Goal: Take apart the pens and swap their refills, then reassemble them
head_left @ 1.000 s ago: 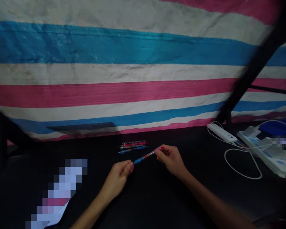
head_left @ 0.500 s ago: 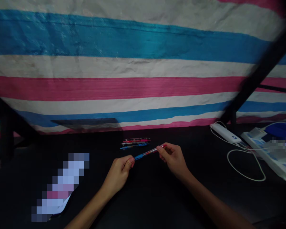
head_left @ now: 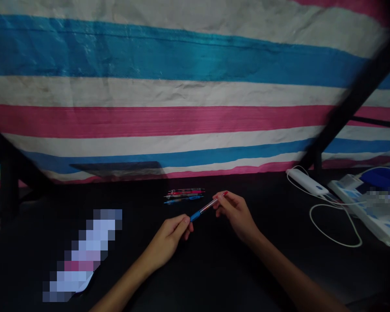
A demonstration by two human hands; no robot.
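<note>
A pen [head_left: 205, 209] with a clear barrel, a blue part at one end and a red tip at the other is held slantwise between my two hands above the dark table. The fingers of my left hand [head_left: 175, 232] pinch its blue end. Higher up and to the right, my right hand [head_left: 235, 212] has thumb and fingers closed on the red end. Just beyond the hands, several pens lie side by side: a blue pen [head_left: 183, 199] nearest, with a red pen [head_left: 188, 193] and others behind it.
On the left lies a blurred-out, bright flat object [head_left: 84, 255]. To the right are a white power bank [head_left: 307, 181] with a looping white cable [head_left: 312, 225] and a white power strip [head_left: 367, 216]. A striped tarp [head_left: 182, 121] hangs behind, between dark frame bars.
The pen is tilted more steeply, its red end higher and its blue end shifted right. My left hand has moved slightly right, and its grip on the blue end has changed.
</note>
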